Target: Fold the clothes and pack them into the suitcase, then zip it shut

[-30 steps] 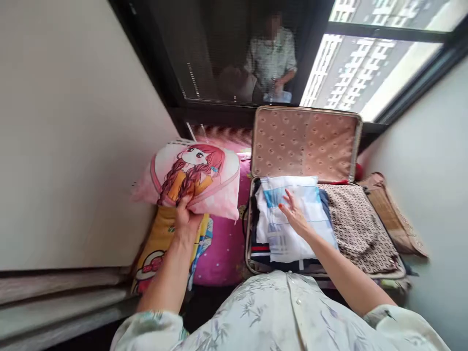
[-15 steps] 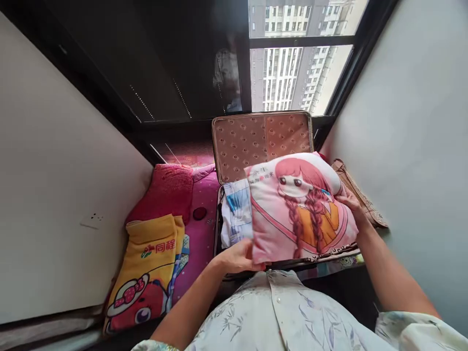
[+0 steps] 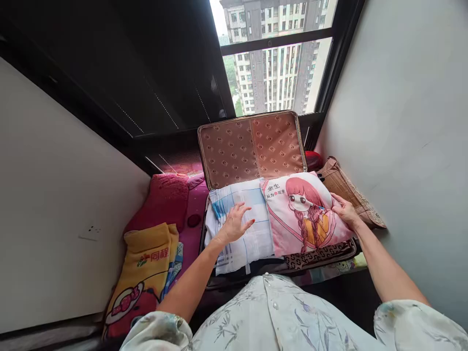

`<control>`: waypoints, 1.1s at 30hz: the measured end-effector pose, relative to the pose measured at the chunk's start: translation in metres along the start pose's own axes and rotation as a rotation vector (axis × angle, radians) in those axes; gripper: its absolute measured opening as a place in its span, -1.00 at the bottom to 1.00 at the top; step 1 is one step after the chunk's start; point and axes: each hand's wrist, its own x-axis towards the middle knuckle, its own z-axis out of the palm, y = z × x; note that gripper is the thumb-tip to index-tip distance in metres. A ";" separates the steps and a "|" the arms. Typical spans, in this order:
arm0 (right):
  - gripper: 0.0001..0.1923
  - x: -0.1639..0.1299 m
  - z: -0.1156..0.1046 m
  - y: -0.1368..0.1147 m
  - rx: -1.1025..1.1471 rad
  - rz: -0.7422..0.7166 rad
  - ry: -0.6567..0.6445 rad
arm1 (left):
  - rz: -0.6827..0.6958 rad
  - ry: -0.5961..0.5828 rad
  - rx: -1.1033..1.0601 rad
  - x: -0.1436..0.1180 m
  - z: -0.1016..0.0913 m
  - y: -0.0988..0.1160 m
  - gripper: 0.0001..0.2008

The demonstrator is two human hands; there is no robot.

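An open suitcase (image 3: 252, 151) lies in front of me, its patterned brown lid raised against the window. In its left half is a folded white and blue checked cloth (image 3: 256, 214). My left hand (image 3: 236, 223) is over that cloth with its fingers spread; whether it touches cannot be made out. A pink and white pillow (image 3: 278, 229), printed with a braided cartoon figure, rests in the right half, overlapping the cloth's edge. My right hand (image 3: 345, 212) grips the pillow's right edge, the fingers on top. Brown patterned fabric (image 3: 310, 257) shows below the pillow.
Left of the suitcase lie a red fluffy cushion (image 3: 164, 200) and a folded yellow blanket (image 3: 146, 253) on a magenta cover. A small dark round object (image 3: 193, 221) sits there. A brown woven mat (image 3: 347, 190) leans by the right wall. White walls (image 3: 409, 122) flank both sides.
The pillow has gone down into the suitcase's right half. My left hand has let go of it and moved up over the checked cloth, which shows more now. The view has shifted.
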 end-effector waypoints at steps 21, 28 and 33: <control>-0.35 0.004 0.183 -0.062 -0.995 -0.356 -0.049 | -0.171 -0.038 0.267 0.040 0.112 -0.036 -0.22; -0.37 0.017 0.188 -0.055 -0.993 -0.381 0.012 | -0.173 -0.025 0.246 0.054 0.121 -0.046 -0.20; -0.42 0.013 0.186 -0.051 -0.990 -0.426 0.069 | -0.162 -0.019 0.190 0.060 0.128 -0.047 -0.18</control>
